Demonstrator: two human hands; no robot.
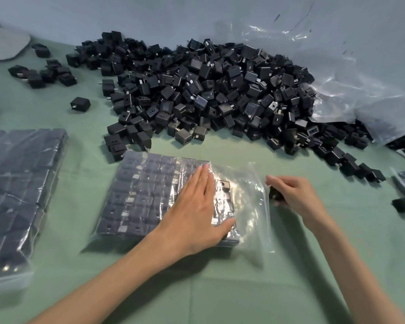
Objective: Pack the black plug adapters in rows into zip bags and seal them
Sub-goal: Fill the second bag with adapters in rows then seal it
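On the zip bag the left hand lies flat, steadying rows, while the right hand pinches an adapter.

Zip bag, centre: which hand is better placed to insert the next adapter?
Right: the right hand grips an adapter beside the zip bag; the left hand lies flat on it.

Packing workshop, bulk adapter heap, filled bags, green worktable
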